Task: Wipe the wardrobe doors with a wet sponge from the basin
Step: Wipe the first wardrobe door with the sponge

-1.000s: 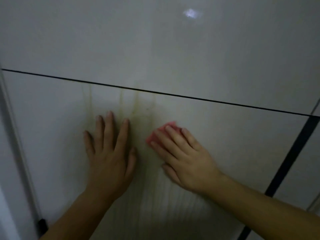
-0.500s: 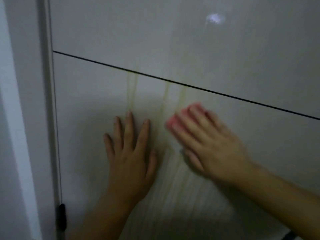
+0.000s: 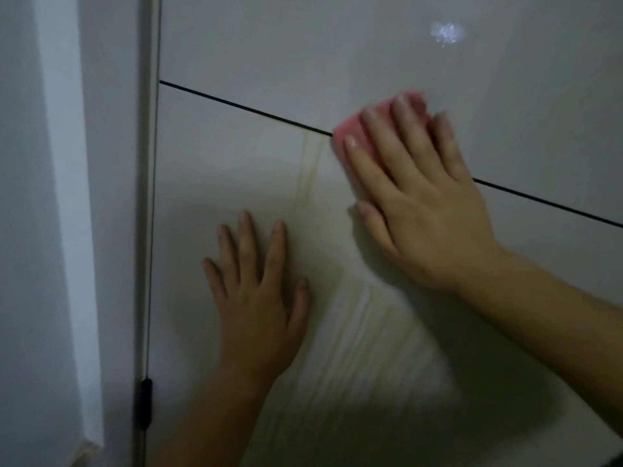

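Note:
The glossy white wardrobe door [image 3: 209,170] fills the view, with a thin dark seam [image 3: 236,106] running across it. My right hand [image 3: 418,200] presses a pink sponge [image 3: 350,129] flat on the door, right over the seam, with straight fingers spread on top of it. Most of the sponge is hidden under those fingers. My left hand [image 3: 256,298] lies flat on the lower panel with fingers spread, below and to the left of the sponge. Yellowish wet streaks [image 3: 310,170] run down the panel between the two hands.
The door's left edge [image 3: 153,197] runs vertically, with a dark hinge piece [image 3: 145,404] low down. A pale wall or frame [image 3: 64,197] stands to the left of it. A light reflects on the upper panel [image 3: 446,33].
My right hand has slid the sponge up from the lower panel onto the seam. My left hand stays flat on the door. The view has shifted, bringing the door's left edge into sight.

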Demonstrator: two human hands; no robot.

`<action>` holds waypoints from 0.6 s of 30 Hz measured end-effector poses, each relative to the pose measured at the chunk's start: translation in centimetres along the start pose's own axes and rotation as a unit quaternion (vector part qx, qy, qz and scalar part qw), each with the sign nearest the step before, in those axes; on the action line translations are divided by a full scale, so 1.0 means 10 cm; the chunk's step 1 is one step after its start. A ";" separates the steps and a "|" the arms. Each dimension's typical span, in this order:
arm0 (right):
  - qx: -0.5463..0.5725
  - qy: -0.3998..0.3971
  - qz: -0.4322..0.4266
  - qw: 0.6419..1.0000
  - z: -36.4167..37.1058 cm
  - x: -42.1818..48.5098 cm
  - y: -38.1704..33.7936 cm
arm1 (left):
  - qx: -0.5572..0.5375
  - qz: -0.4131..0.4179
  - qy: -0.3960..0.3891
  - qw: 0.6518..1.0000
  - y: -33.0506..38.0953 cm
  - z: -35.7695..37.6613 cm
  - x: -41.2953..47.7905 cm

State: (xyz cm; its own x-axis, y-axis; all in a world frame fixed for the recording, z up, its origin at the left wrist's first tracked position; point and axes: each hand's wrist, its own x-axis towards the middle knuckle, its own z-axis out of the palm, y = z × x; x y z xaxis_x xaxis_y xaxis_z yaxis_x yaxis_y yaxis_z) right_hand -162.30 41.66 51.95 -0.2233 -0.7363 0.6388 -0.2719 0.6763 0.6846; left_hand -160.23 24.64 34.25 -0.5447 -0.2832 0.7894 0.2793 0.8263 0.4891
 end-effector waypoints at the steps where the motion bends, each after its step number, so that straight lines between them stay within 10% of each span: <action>1: 0.006 0.006 0.020 1.000 0.00 0.09 -0.05 | -0.005 -0.008 0.002 1.000 -0.01 0.00 -0.01; 7: 0.033 -0.087 -0.177 0.980 0.19 -0.33 -0.54 | -0.011 -0.054 0.005 0.998 -0.21 -0.05 -0.03; 13: 0.017 0.003 -0.039 0.999 0.07 0.54 -0.35 | -0.027 -0.074 0.012 0.997 -0.33 -0.04 -0.08; 18: 0.043 -0.074 -0.192 0.978 0.25 0.04 -0.71 | -0.038 -0.123 -0.004 0.992 -0.57 -0.08 -0.12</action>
State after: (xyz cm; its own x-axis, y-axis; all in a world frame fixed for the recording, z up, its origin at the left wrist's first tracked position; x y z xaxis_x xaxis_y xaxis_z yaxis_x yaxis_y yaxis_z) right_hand -162.74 36.52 46.41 -0.2206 -0.9351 0.2775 -0.4396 0.3493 0.8275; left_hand -160.52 19.84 30.85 -0.6091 -0.4676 0.6405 0.1959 0.6939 0.6929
